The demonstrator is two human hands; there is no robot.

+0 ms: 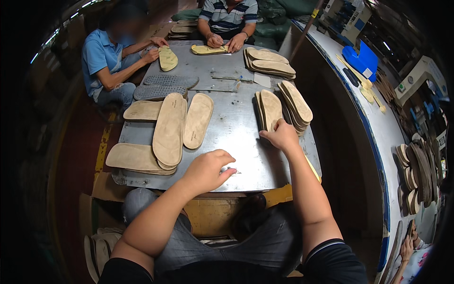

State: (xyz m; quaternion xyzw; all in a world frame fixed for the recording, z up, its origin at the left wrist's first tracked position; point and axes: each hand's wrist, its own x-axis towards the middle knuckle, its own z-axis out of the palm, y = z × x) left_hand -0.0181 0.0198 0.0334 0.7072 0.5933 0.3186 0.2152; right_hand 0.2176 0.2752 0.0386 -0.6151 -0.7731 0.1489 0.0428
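Note:
My right hand (283, 135) reaches to the right side of the metal table, its thumb and fingers closed on the near end of a tan insole (271, 105). That insole lies on a small stack. Another stack of insoles (297, 103) stands right beside it. My left hand (208, 169) hovers near the table's front edge, holding nothing, thumb apart from the curled fingers. To its left, a long tan insole (168, 127) tops a pile laid across other insoles (132, 156). A single insole (198, 120) lies next to that pile.
The metal table (231, 123) also carries dotted grey soles (161, 93) and a far stack of insoles (269, 61). Two people handle yellowish insole pieces (168, 58) at the far side. A white bench (364, 109) runs along the right, with a blue bin (362, 59).

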